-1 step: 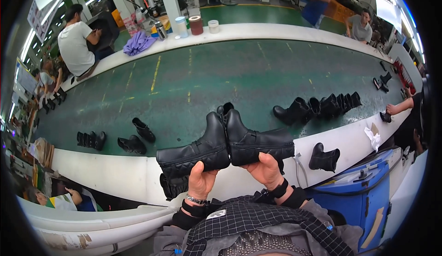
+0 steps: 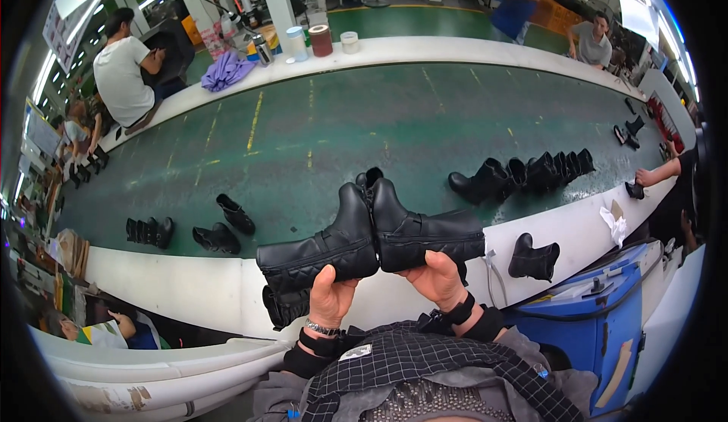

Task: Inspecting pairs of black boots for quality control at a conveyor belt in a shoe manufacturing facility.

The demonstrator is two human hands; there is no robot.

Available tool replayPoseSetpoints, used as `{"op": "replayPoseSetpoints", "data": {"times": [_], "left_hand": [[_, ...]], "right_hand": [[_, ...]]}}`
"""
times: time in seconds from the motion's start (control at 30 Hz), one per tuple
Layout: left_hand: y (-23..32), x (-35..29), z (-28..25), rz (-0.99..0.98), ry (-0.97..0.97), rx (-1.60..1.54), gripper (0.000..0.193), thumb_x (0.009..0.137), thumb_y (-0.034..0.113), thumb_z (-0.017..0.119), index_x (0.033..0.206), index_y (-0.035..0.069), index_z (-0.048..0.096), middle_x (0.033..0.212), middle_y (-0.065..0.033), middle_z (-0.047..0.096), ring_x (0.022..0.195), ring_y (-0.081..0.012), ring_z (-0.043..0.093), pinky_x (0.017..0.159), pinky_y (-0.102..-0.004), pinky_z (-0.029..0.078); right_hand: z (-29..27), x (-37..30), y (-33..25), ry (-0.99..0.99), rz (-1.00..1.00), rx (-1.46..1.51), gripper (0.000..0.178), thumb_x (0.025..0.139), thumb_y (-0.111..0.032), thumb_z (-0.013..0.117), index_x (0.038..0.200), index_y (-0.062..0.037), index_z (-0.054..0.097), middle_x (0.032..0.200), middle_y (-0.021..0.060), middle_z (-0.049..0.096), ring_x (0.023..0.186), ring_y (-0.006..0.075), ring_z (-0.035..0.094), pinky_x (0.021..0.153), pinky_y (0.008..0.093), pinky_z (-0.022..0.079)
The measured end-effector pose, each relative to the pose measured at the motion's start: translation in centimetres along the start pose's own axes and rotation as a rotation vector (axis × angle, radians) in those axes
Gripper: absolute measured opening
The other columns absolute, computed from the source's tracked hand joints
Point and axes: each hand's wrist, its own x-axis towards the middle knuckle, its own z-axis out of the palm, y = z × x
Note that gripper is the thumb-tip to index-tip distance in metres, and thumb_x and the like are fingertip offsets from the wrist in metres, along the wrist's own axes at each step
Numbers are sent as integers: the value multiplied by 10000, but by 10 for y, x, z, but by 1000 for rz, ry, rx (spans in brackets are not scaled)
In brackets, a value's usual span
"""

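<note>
Two black ankle boots are raised before me, toes up, shafts pointing outward and soles facing each other in the middle. My left hand (image 2: 331, 297) is closed around the left boot (image 2: 318, 251), thumb on the quilted side of its shaft. The right boot (image 2: 425, 238) is gripped the same way by my right hand (image 2: 436, 279). A zip line and a strap show on the boots. Below the left one, another black boot (image 2: 284, 308) rests on the white ledge (image 2: 174, 279). Behind the raised toes, part of one more boot (image 2: 371, 175) shows.
On the green surface (image 2: 303, 130) stand a row of black boots (image 2: 531, 175) at right and several more (image 2: 216, 238) at left. A single boot (image 2: 534, 257) sits on the ledge beside a blue cart (image 2: 591, 331). Co-workers sit around; one's hand (image 2: 647, 178) touches a shoe at far right.
The boots and both hands stay almost still. In the background, a person in blue has shifted slightly.
</note>
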Motion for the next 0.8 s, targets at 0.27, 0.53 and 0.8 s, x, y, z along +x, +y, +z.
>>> {"op": "replayPoseSetpoints", "data": {"times": [0.27,0.53,0.8], "left_hand": [[0,2,-1,0,-11,21,555,816,222,690,1307,55,493,1256,-103,581,1138,-271,583,987,-452,471],[4,3,-4,14,-20,106,645,763,198,745,1321,45,459,1273,-100,553,1179,-247,540,1040,-423,414],[33,7,39,395,-242,896,715,739,217,772,1306,31,378,1212,-87,522,1117,-207,523,956,-351,426]], "right_hand": [[-8,-3,-3,5,15,-2,537,852,-289,577,1261,55,524,1253,190,580,1178,298,556,1037,445,411],[-12,-3,-12,-25,9,-32,586,813,-197,620,1329,29,458,1297,159,554,1213,277,521,1068,427,364],[36,-1,-48,30,-282,-794,820,674,-102,781,1372,-21,357,1254,66,499,1187,156,449,1029,325,342]]}}
